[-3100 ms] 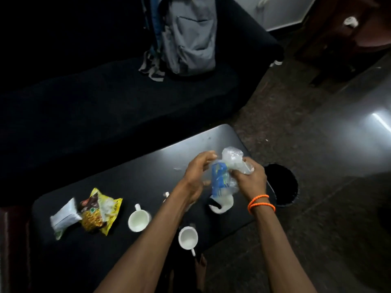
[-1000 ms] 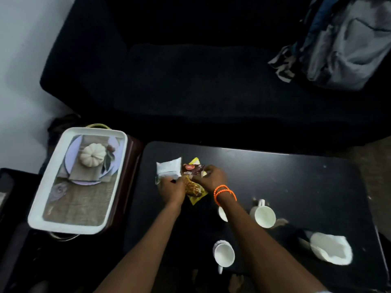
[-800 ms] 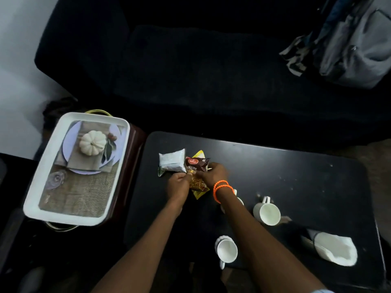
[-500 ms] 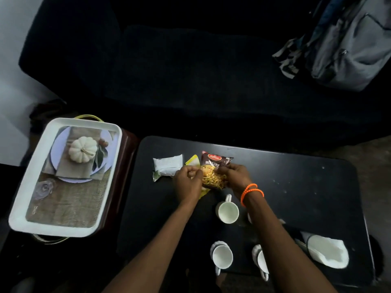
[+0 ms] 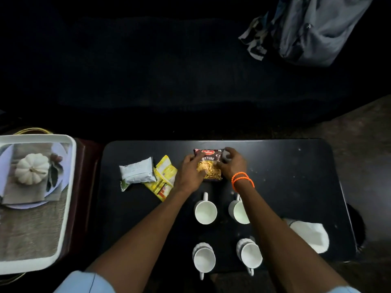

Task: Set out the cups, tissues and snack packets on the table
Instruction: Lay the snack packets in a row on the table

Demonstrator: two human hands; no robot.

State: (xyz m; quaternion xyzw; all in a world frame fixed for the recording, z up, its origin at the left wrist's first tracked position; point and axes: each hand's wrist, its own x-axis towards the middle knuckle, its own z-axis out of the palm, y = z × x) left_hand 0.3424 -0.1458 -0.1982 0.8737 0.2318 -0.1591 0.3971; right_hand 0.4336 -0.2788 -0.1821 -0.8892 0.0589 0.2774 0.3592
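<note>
**Mixture packet relocated to the far centre of the surface**

Since the frame half a second earlier, your hands have carried the mixture snack packet [image 5: 209, 164] rightward, clear of the yellow packet [image 5: 164, 179]; it now lies flat near the far edge of the black surface [image 5: 296, 176], label facing up.

Hand state: your left hand [image 5: 191, 176] rests on the packet's left edge with its fingers bent over it. Your right hand [image 5: 231, 164], with orange bands [image 5: 242, 180] at the wrist, grips the packet's right edge and top right corner. Both hands are clamped on the same packet.

Other task items:
- The white packet [image 5: 137, 170] lies at the left end of the surface, overlapping the yellow packet beside it.
- Four white cups stand nearer to you in two rows: far left cup [image 5: 205, 211], far right cup [image 5: 238, 211] partly hidden by your right forearm, near left cup [image 5: 204, 260], near right cup [image 5: 250, 255].
- The white tissues [image 5: 311, 233] lie at the right end.

Surroundings: a white tray [image 5: 67, 187] bearing a white pumpkin [image 5: 31, 168] sits left of the surface. A grey backpack [image 5: 313, 28] rests on the dark sofa [image 5: 148, 60].
</note>
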